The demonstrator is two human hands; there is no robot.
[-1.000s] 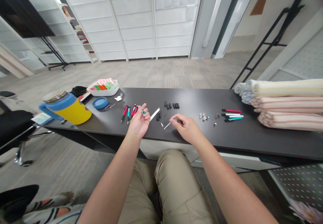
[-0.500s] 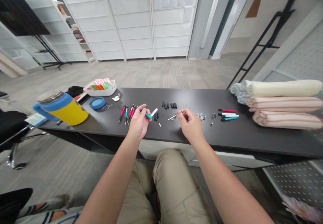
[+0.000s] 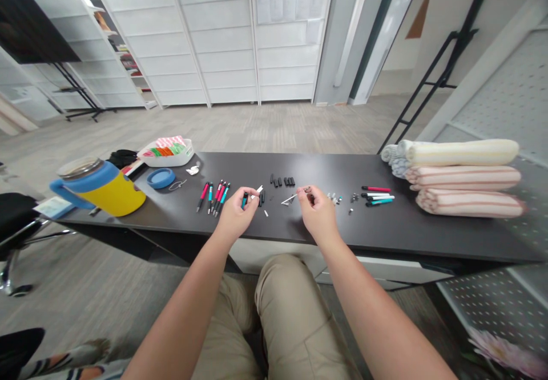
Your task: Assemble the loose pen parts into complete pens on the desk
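L hand (image 3: pixel 234 213) raised over the black tabletop (image 3: pixel 385 231), wrist bent, fingers pinched on a short teal plastic pen barrel (image 3: pixel 244 199). R hand (image 3: pixel 317 213) opposite, thumb & forefinger nipping a thin white ink refill (image 3: pixel 289 199), angled toward the L. Small black pen grips (image 3: pixel 282 181) lie behind, pink & teal assembled pens (image 3: pixel 213 193) just left. Paper sheets (image 3: pixel 282 9) on the white cabinet doors (image 3: pixel 222 55): print too small to read.
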